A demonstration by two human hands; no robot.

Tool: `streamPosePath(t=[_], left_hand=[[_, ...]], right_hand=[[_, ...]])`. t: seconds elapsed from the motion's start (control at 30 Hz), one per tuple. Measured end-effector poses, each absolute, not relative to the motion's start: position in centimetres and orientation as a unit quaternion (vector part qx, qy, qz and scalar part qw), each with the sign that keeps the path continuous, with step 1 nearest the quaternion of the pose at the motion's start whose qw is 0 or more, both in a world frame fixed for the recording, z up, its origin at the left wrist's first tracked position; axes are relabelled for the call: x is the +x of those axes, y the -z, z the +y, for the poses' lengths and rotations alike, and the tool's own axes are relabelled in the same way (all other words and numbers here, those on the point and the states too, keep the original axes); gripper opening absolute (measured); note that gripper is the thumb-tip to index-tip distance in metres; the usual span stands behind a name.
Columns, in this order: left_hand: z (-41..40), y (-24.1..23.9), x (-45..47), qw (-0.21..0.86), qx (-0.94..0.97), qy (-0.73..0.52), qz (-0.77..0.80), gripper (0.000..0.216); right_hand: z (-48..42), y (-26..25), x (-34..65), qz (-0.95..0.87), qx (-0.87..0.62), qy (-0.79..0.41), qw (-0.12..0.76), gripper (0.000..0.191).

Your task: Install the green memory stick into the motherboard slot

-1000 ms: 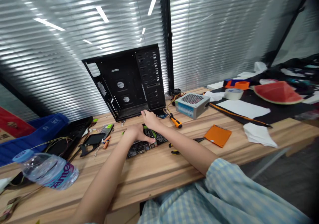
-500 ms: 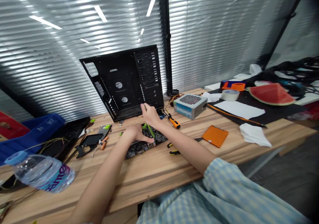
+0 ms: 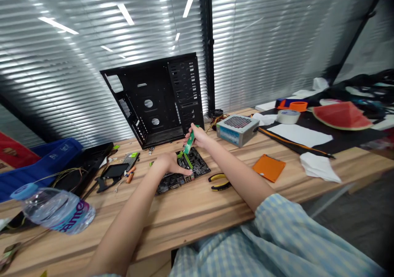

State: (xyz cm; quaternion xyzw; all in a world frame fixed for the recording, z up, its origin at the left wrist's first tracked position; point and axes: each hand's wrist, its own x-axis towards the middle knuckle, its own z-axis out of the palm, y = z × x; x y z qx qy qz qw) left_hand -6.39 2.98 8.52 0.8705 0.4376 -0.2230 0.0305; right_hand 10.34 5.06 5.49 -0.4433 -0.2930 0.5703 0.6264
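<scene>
Head view, items on and about the wooden table [image 3: 184,215].

Green strip [image 3: 188,144]: in the right hand [image 3: 198,136], fingers closed on its upper end; tilted, lower end at the slots [image 3: 187,160] of the circuit board. Touching or just clear: cannot be told. Half a second ago the strip could not be made out and the hand stood farther left; it has since shifted right.

Circuit board [image 3: 200,166]: flat at table centre, near side of the open black computer case [image 3: 150,92]. More of its right part shows than before.

Left hand [image 3: 170,164]: over the board's left part, place unchanged; thumb stretched right, other fingers largely hidden, grip cannot be told.

Pliers [image 3: 219,182]: yellow and black, right of the board, less covered by the right forearm than earlier.

Water bottle [image 3: 58,209]: near left, lying tilted; purple letters "ame" legible on the label.

Blue bin [image 3: 69,145]: far left; white marks, unreadable.

Power supply [image 3: 238,129]: far right; blue label, print too small.
</scene>
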Motion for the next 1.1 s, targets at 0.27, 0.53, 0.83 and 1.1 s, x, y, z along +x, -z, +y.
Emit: streamPosePath(t=[0.27,0.53,0.83,1.1], left_hand=[[2.8,-8.5,-6.5,0.036,0.869,0.219,0.442,0.115],[2.7,-8.6,-6.4,0.037,0.866,0.222,0.447,0.117],[2.4,-8.8,-6.3,0.028,0.864,0.230,0.446,0.115],[2.2,-8.9,-6.3,0.028,0.862,0.221,0.455,0.112]], right_hand=[[4.9,-5.6,10.3,-0.317,-0.465,-0.567,0.602,0.036],[4.8,-5.1,8.2,-0.433,-0.547,-0.452,0.556,0.041],[3.9,-4.8,6.8,-0.523,-0.610,-0.332,0.494,0.048],[1.7,-4.8,5.6,-0.579,-0.657,-0.176,0.450,0.042]])
